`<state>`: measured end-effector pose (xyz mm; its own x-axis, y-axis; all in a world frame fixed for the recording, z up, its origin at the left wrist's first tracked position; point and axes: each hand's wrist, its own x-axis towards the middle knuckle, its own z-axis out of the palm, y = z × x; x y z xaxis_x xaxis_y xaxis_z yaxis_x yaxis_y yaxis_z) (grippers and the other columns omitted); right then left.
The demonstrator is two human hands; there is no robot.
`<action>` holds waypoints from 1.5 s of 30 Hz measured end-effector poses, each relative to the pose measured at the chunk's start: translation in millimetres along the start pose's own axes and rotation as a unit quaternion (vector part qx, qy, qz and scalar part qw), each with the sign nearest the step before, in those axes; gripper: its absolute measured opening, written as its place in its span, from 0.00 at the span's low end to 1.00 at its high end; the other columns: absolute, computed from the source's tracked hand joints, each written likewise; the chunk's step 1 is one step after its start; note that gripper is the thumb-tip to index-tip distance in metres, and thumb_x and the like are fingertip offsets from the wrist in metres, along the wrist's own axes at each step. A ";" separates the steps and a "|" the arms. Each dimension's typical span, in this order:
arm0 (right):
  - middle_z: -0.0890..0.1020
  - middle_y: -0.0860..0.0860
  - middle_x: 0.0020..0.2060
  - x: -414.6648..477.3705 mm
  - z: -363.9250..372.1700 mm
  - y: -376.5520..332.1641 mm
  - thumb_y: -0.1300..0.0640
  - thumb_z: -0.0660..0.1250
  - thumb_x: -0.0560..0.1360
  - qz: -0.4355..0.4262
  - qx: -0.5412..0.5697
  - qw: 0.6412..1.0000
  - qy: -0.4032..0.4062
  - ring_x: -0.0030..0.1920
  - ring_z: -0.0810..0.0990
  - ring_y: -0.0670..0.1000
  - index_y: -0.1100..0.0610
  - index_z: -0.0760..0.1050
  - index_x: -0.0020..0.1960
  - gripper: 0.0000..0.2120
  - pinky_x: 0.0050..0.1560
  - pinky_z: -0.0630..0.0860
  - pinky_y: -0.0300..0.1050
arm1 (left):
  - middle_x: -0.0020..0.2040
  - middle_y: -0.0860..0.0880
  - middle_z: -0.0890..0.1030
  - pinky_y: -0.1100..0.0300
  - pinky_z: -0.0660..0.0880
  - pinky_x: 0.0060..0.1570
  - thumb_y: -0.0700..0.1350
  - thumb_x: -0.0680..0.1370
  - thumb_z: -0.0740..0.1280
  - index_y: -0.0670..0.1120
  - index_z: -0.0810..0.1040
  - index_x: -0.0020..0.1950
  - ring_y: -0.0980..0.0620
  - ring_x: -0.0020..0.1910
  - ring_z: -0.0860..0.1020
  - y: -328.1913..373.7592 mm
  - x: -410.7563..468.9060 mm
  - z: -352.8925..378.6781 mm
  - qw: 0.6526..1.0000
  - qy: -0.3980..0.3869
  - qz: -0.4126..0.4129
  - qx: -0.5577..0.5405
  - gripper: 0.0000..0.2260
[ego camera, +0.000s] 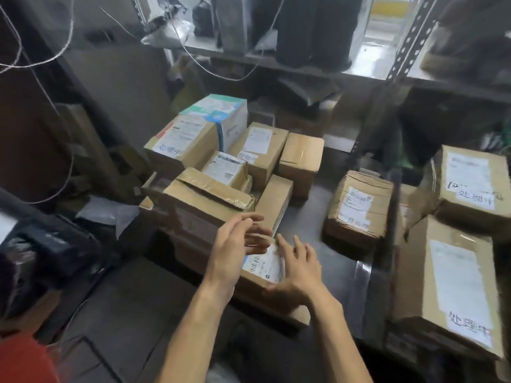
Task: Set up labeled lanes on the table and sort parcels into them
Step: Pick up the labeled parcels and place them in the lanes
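Observation:
A brown cardboard parcel with a white shipping label lies at the table's near edge. My left hand hovers over its left side, fingers straight and spread, blurred by motion. My right hand is over its right corner, fingers spread, thumb near the box's front face; contact is unclear. Behind it is a stack of several taped parcels, some with handwritten paper tags. A tagged parcel sits on the metal table to the right.
Two large tagged boxes fill the right side. A metal shelf with dark bags hangs above the table. A dark machine stands at the left, loose wires hang overhead, and a strip of clear tape lies on the table.

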<state>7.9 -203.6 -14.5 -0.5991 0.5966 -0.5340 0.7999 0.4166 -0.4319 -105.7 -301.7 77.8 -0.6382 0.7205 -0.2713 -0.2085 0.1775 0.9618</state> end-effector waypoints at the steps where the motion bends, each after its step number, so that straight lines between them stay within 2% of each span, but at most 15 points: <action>1: 0.46 0.54 0.82 4.1 1.1 1.6 0.39 0.77 0.69 0.005 -0.011 1.000 0.000 0.81 0.42 0.61 0.41 0.39 0.82 0.57 0.79 0.48 0.60 | 0.42 0.46 0.85 0.57 0.79 0.43 0.40 0.85 0.55 0.45 0.80 0.53 0.50 0.40 0.82 -0.3 5.3 1.5 1.000 -0.027 -0.011 0.000 0.13; 5: 0.65 0.49 0.70 5.6 9.7 4.7 0.32 0.74 0.64 -0.016 -0.012 0.997 0.077 0.71 0.60 0.56 0.45 0.58 0.78 0.49 0.72 0.63 0.50 | 0.46 0.44 0.85 0.58 0.79 0.46 0.40 0.85 0.56 0.46 0.81 0.55 0.49 0.43 0.83 -5.0 18.0 16.5 0.992 -0.117 -0.039 -0.001 0.13; 9: 0.68 0.44 0.59 1.7 15.3 9.1 0.34 0.75 0.58 -0.016 0.068 0.991 0.110 0.62 0.64 0.51 0.43 0.64 0.70 0.44 0.66 0.71 0.48 | 0.46 0.45 0.86 0.55 0.80 0.49 0.44 0.83 0.59 0.47 0.81 0.55 0.49 0.44 0.83 -2.7 21.3 30.5 0.985 -0.166 -0.038 0.007 0.11; 14: 0.69 0.44 0.57 -23.5 -7.1 27.5 0.38 0.75 0.57 -0.002 0.167 0.978 0.122 0.60 0.66 0.48 0.45 0.65 0.70 0.44 0.61 0.70 0.44 | 0.47 0.47 0.86 0.59 0.77 0.48 0.41 0.85 0.58 0.47 0.81 0.55 0.52 0.45 0.83 2.8 18.0 36.6 0.987 -0.159 -0.020 0.011 0.12; 17: 0.72 0.45 0.58 -43.5 -14.0 45.4 0.38 0.74 0.51 0.035 0.262 0.949 0.169 0.62 0.72 0.48 0.48 0.67 0.69 0.48 0.60 0.74 0.44 | 0.50 0.52 0.84 0.61 0.77 0.52 0.49 0.78 0.65 0.51 0.80 0.55 0.54 0.52 0.82 -1.5 5.7 45.5 0.995 -0.077 0.047 0.031 0.08; 20: 0.74 0.43 0.59 -65.8 -26.4 60.5 0.40 0.78 0.51 0.037 0.329 0.919 0.214 0.62 0.75 0.45 0.45 0.66 0.67 0.46 0.56 0.75 0.39 | 0.66 0.55 0.72 0.55 0.71 0.65 0.67 0.65 0.69 0.59 0.70 0.66 0.53 0.66 0.71 -14.3 -5.3 57.7 0.983 -0.007 0.062 0.171 0.31; 22: 0.74 0.44 0.61 -81.3 -39.1 63.3 0.39 0.79 0.51 0.022 0.369 0.895 0.251 0.64 0.75 0.46 0.44 0.67 0.68 0.48 0.61 0.77 0.46 | 0.71 0.53 0.68 0.52 0.70 0.70 0.72 0.57 0.74 0.58 0.63 0.75 0.54 0.69 0.69 -20.1 -13.2 67.8 0.988 -0.071 -0.013 0.136 0.49; 23: 0.73 0.44 0.62 -90.1 -46.7 62.9 0.38 0.79 0.51 0.006 0.378 0.886 0.269 0.65 0.74 0.46 0.41 0.66 0.68 0.47 0.64 0.77 0.49 | 0.70 0.52 0.72 0.50 0.73 0.69 0.70 0.56 0.77 0.57 0.64 0.74 0.54 0.68 0.73 -22.8 -17.6 74.2 0.990 -0.109 -0.039 0.075 0.50; 26: 0.75 0.40 0.58 -120.5 -78.3 62.4 0.35 0.77 0.55 -0.053 0.393 0.868 0.299 0.61 0.75 0.40 0.31 0.69 0.61 0.36 0.57 0.77 0.37 | 0.60 0.50 0.83 0.50 0.82 0.53 0.57 0.62 0.78 0.56 0.71 0.67 0.50 0.59 0.83 -22.4 -23.9 86.8 0.985 -0.159 -0.030 -0.064 0.36; 30: 0.83 0.46 0.56 -150.1 -108.1 77.1 0.37 0.71 0.63 -0.115 0.528 0.804 0.248 0.55 0.83 0.41 0.41 0.73 0.66 0.32 0.52 0.76 0.38 | 0.60 0.49 0.84 0.59 0.80 0.42 0.58 0.65 0.73 0.53 0.71 0.70 0.49 0.56 0.84 0.3 -24.6 85.0 0.971 -0.230 0.041 -0.045 0.34; 33: 0.85 0.48 0.59 -161.8 -101.9 83.0 0.47 0.73 0.69 -0.121 0.529 0.820 0.184 0.58 0.84 0.49 0.45 0.70 0.71 0.32 0.48 0.83 0.43 | 0.60 0.50 0.84 0.59 0.80 0.44 0.60 0.64 0.72 0.53 0.73 0.70 0.48 0.57 0.84 7.1 -35.6 93.6 0.960 -0.277 0.045 0.016 0.35; 36: 0.84 0.56 0.61 -177.4 -95.3 98.3 0.53 0.71 0.73 -0.137 0.587 0.780 0.165 0.61 0.84 0.59 0.46 0.67 0.76 0.33 0.53 0.83 0.56 | 0.60 0.47 0.85 0.52 0.80 0.44 0.63 0.63 0.71 0.53 0.76 0.68 0.43 0.57 0.83 4.0 -52.7 105.5 0.958 -0.286 -0.003 -0.003 0.34; 40: 0.84 0.53 0.62 -200.1 -98.3 119.6 0.49 0.74 0.67 -0.175 0.596 0.769 0.151 0.61 0.84 0.58 0.39 0.60 0.79 0.43 0.55 0.83 0.55 | 0.63 0.40 0.83 0.32 0.68 0.66 0.62 0.66 0.72 0.48 0.80 0.66 0.33 0.65 0.77 6.3 -72.6 125.0 0.956 -0.286 -0.036 -0.049 0.32; 42: 0.84 0.52 0.61 -208.1 -99.4 123.8 0.50 0.74 0.67 -0.185 0.593 0.764 0.175 0.61 0.84 0.59 0.39 0.59 0.80 0.45 0.56 0.83 0.56 | 0.65 0.39 0.81 0.33 0.65 0.68 0.60 0.71 0.68 0.48 0.80 0.67 0.35 0.67 0.76 5.0 -83.6 136.9 0.955 -0.284 -0.036 -0.074 0.28; 45: 0.85 0.53 0.61 -215.0 -93.8 132.4 0.56 0.72 0.70 -0.176 0.608 0.738 0.234 0.61 0.83 0.60 0.41 0.59 0.80 0.43 0.61 0.80 0.64 | 0.67 0.39 0.80 0.40 0.76 0.64 0.59 0.81 0.60 0.44 0.74 0.73 0.38 0.67 0.78 4.0 -102.2 154.8 0.948 -0.297 -0.048 -0.099 0.26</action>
<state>246.0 -212.4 111.3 -0.4574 0.8880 -0.0460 -0.1956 -0.1510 -0.9690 73.4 -270.8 115.1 -0.0908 0.9687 -0.2310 -0.4175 0.1735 0.8920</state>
